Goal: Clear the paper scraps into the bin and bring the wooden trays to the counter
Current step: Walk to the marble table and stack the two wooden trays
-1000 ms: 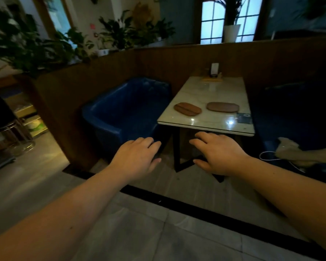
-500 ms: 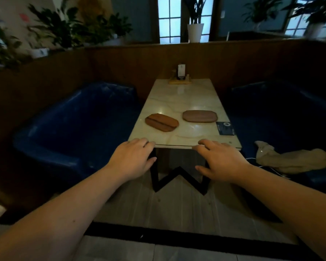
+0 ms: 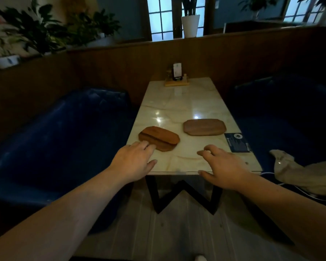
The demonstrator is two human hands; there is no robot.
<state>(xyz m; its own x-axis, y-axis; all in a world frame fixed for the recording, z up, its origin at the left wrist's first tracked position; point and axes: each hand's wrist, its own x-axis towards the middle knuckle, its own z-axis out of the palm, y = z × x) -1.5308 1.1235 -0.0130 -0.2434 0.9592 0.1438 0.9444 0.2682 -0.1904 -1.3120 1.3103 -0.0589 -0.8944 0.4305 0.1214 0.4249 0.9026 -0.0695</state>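
Two flat wooden trays lie on the marble table (image 3: 179, 102): an orange-brown tray (image 3: 159, 138) at the near left and a darker brown tray (image 3: 204, 127) to its right. My left hand (image 3: 135, 161) is open above the table's near left corner, its fingertips right at the near edge of the orange-brown tray. My right hand (image 3: 221, 165) is open with spread fingers over the near right part of the table, holding nothing. No paper scraps or bin show.
A dark blue card (image 3: 237, 143) lies at the table's right edge. A wooden holder with a small sign (image 3: 177, 77) stands at the far end. Blue sofas (image 3: 60, 140) flank the table; a beige cloth (image 3: 301, 172) lies on the right seat. Wooden partition behind.
I have walked up to the table, which now fills the middle of the view. Both hands have come forward from in front of the table edge to over its near end.
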